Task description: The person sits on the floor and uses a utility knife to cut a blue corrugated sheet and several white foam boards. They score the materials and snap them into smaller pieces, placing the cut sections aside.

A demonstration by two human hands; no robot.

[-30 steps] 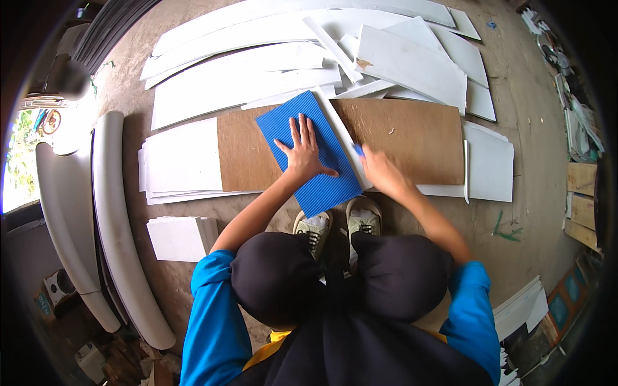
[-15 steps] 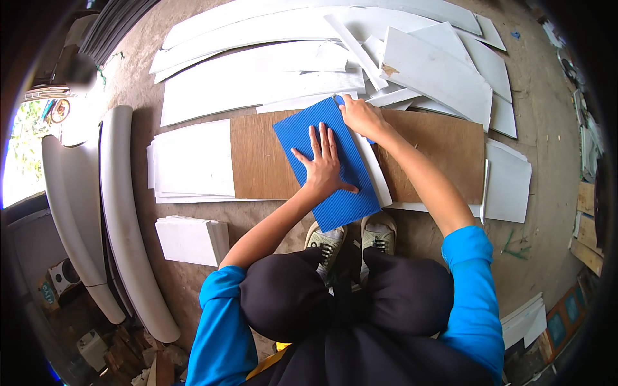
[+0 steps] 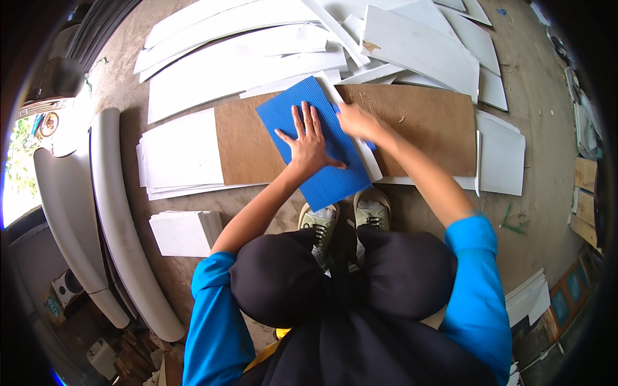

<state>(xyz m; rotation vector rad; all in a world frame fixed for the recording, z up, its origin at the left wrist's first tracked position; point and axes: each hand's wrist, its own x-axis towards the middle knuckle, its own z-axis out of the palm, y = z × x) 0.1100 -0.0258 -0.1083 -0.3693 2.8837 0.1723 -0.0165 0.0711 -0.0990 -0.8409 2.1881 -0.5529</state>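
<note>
A blue ribbed sheet (image 3: 335,184) lies slantwise over a white panel strip (image 3: 372,168), which shows along its right edge. My left hand (image 3: 309,147) presses flat on the sheet with its fingers spread. At the sheet's right edge, my right hand (image 3: 358,123) is closed round a blue-handled utility knife (image 3: 371,145). Part of the handle shows below the fist; the blade is hidden. Under the sheet and strip lies a brown wooden board (image 3: 425,128).
Large white panels (image 3: 244,71) lie piled beyond the board. A stack of small white pieces (image 3: 183,233) stands on the floor to the left, near long white rolled sheets (image 3: 132,225). My shoes (image 3: 372,209) are just below the board. White offcuts (image 3: 528,299) lie at right.
My right hand has drawn the knife toward me along the blue sheet's right edge, from near its far corner. My left hand stays pressed on the sheet. The whole view has shifted slightly.
</note>
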